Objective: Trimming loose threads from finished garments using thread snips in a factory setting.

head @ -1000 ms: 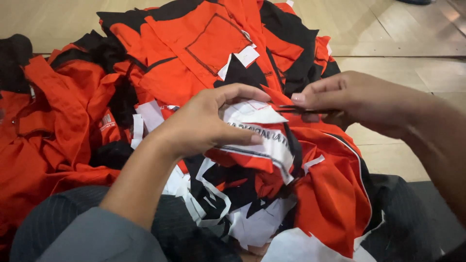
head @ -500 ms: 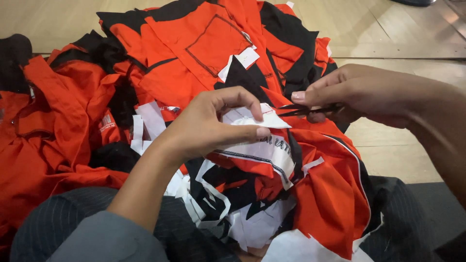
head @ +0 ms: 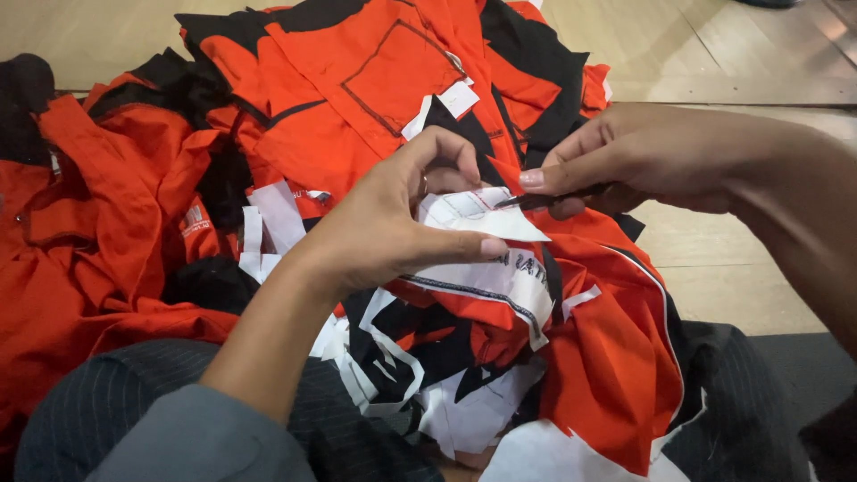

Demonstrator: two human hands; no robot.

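From the head camera, the left hand (head: 402, 228) pinches a white fabric patch (head: 478, 219) on an orange, black and white garment (head: 571, 357) that lies across the person's lap, thumb pressed flat on the patch and fingers curled behind it. The right hand (head: 643, 156) is closed around a thin dark tool (head: 553, 198), probably a small cutter or seam ripper, whose tip meets the patch's upper edge. To do this well, the left hand should keep the cloth taut just beside the tip, and the blade should stay shallow, angled away from the thumb, so only thread or loose edge is caught. No container shows anywhere; more orange and black garments (head: 339, 98) lie loose in a pile on the wooden floor (head: 714, 62) beyond the hands.
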